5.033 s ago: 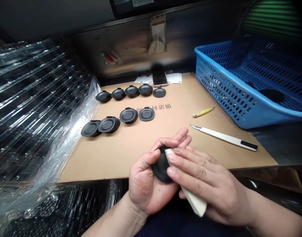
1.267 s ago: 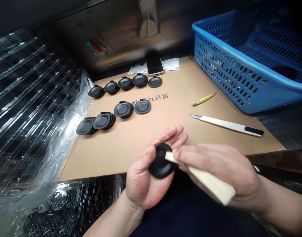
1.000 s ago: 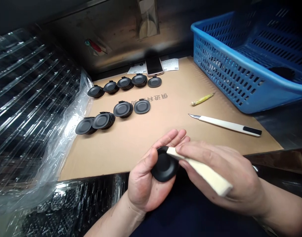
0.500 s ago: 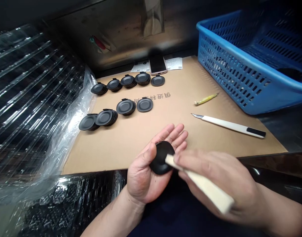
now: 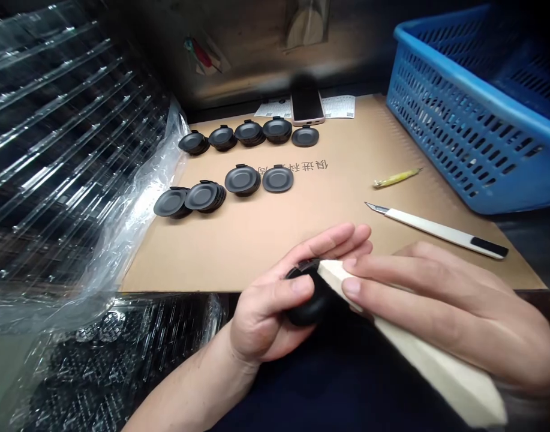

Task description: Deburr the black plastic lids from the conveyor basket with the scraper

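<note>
In my left hand (image 5: 266, 312) lies a round black plastic cap (image 5: 308, 303), held with the thumb across its face and the fingers behind it. My right hand (image 5: 445, 312) grips a long cream-coloured stick (image 5: 436, 360), wooden or felt-like; I cannot tell which. The stick's near tip meets the cap's upper right rim. Beyond my hands, similar dark caps stand in two rows of small stacks: a front row (image 5: 203, 196) and a back row (image 5: 249, 132). A single cap (image 5: 277, 179) ends the front row on the right.
A white-handled craft knife (image 5: 436, 230) and a yellow pen-like tool (image 5: 397, 178) lie on the cardboard sheet (image 5: 337, 204). The blue basket (image 5: 450, 102) stands at right. A phone (image 5: 307, 107) rests on paper at the back. Plastic-wrapped clear trays (image 5: 63, 144) fill the left.
The stick has gone from the cap's face to its upper right rim. My left hand has turned the cap and its thumb now lies across it. The view has shifted slightly.
</note>
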### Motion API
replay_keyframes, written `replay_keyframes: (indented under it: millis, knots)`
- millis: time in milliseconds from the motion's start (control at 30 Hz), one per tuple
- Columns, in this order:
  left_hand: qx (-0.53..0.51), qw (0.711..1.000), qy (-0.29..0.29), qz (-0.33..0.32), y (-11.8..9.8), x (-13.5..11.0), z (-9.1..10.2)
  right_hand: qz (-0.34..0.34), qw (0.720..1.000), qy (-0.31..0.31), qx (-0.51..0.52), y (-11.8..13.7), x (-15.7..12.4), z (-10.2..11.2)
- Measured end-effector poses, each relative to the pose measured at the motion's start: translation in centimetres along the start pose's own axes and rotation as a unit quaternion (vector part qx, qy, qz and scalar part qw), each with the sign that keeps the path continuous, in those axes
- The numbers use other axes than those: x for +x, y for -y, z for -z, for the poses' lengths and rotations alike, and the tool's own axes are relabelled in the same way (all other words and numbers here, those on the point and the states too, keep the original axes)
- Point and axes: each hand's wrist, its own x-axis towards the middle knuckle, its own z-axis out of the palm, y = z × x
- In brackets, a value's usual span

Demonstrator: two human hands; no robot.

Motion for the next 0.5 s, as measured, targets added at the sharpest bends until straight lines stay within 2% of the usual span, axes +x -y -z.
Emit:
replay_keyframes:
  millis: [133, 233, 300, 333, 433, 500]
  knots:
    - [-0.008, 0.999, -0.043, -0.020, 0.4, 0.4, 0.2, 0.037, 0.989, 0.031, 0.143, 0.4, -0.2, -1.9]
    - [-0.005, 0.997, -0.078, -0.026, 0.6, 0.7, 0.2, 0.067, 0.975, 0.056, 0.203, 0.6, -0.2, -2.2]
    - [0.009, 0.993, -0.109, -0.040, 0.4, 0.8, 0.2, 0.066, 0.982, 0.063, 0.164, 0.2, -0.2, -1.5]
    - [0.018, 0.991, -0.126, -0.046, 0.2, 0.9, 0.2, 0.050, 0.990, 0.044, 0.123, -0.2, -0.2, -1.0]
    - [0.035, 0.982, -0.175, -0.055, -0.5, 1.0, 0.2, -0.020, 0.999, -0.032, -0.006, -1.6, -0.2, -0.2]
    - [0.029, 0.980, -0.191, -0.049, -0.9, 1.1, 0.1, -0.062, 0.995, -0.028, -0.067, -2.4, -0.2, -0.4]
